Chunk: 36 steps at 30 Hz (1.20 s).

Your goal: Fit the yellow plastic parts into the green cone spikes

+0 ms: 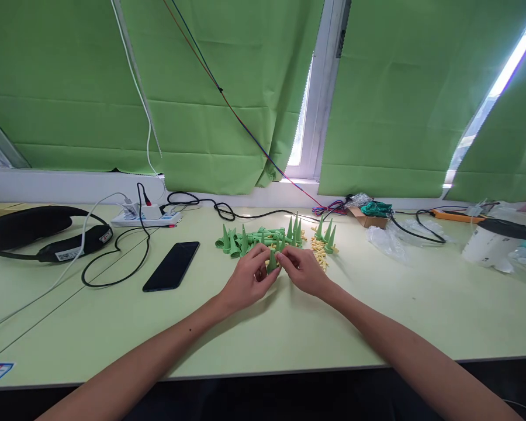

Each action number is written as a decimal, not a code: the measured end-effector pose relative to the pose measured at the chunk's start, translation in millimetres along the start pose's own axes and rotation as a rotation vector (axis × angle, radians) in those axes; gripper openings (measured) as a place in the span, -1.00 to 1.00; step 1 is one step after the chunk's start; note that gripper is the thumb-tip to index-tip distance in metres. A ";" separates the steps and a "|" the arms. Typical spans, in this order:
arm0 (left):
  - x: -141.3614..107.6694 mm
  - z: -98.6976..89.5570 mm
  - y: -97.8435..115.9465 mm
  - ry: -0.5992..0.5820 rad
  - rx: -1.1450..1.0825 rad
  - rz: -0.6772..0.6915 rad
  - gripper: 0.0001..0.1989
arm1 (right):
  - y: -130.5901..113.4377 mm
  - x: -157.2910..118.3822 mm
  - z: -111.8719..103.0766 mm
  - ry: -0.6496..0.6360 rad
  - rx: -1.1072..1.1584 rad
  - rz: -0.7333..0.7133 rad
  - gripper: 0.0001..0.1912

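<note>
Green blinds (228,134) hang over the windows behind a pale table (298,345). On the table, just beyond the hands, lies a heap of green plastic cones (233,240), some upright and some on their sides. Small yellow plastic pieces (319,251) spread along its right side, with a few upright green spikes (331,240) among them.

One green cone (272,263) is up between the two hands, near the front of the heap. The left hand (248,278) is mostly closed, its thumb and curled fingers around that cone. The right hand (305,271) has thumb and forefinger brought together at the cone's side; whether a small piece sits between those fingertips I cannot tell, as they hide it.

Slipping looks like the likeliest fault: a tapered, smooth cone offers the fingers little to grip, and a sideways push from the right could squeeze it out into the heap. A fumbled yellow piece would be hard to pick out among its like. Because the upright spikes stand close to the right knuckles, a careless sweep could topple them and scatter the loose pieces. The black smartphone (170,266) and lidded paper cup (495,242) sit well apart, at little risk.
</note>
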<state>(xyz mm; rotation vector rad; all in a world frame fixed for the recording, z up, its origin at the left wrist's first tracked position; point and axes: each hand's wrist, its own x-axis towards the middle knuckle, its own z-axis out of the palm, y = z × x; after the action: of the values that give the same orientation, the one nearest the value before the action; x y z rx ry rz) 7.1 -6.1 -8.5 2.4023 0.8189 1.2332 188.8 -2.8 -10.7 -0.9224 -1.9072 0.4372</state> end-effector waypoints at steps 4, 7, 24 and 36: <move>0.5 0.2 0.6 0.061 0.032 0.043 -0.88 | -0.6 -0.2 -0.5 -0.005 0.006 0.034 -0.66; 1.1 0.1 0.0 0.078 0.046 0.062 -0.96 | 0.7 0.3 -0.1 -0.016 -0.027 0.022 -0.62; 0.6 0.1 -0.4 0.076 0.054 -0.006 -0.84 | -0.1 0.0 -0.3 0.052 -0.028 0.004 -0.57; 7.1 -3.5 4.7 0.014 -0.364 -0.420 -0.58 | -3.5 -1.3 -2.7 0.142 0.087 0.063 -0.58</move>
<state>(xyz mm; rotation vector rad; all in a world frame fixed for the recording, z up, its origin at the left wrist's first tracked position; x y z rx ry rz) 9.2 -5.4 0.4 1.8214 0.9487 1.1154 190.0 -6.3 -8.0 -0.9333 -1.7207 0.4760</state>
